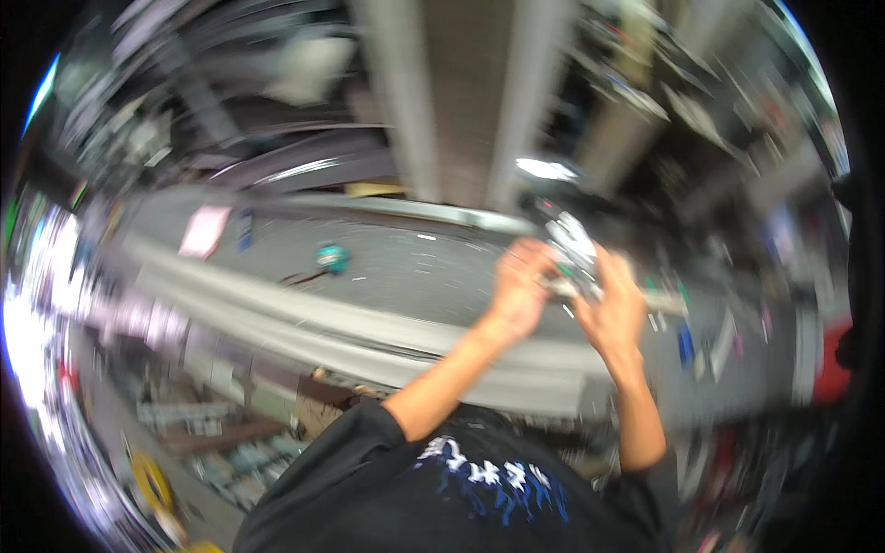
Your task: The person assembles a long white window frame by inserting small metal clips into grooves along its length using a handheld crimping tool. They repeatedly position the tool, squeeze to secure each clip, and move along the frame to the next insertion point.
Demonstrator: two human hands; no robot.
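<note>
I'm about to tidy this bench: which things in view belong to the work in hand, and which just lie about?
In hand:
- silvery item, in the right hand; left hand close, contact blurred

Apparently lying about:
- pink sheet
- teal item
- blue item on the right

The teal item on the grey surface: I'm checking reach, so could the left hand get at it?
Probably yes: nothing tall stands between the left hand and the teal item, though a silvery object may occupy that hand.

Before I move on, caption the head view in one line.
Left hand and right hand at a blurred silvery object above a grey workbench.
</note>
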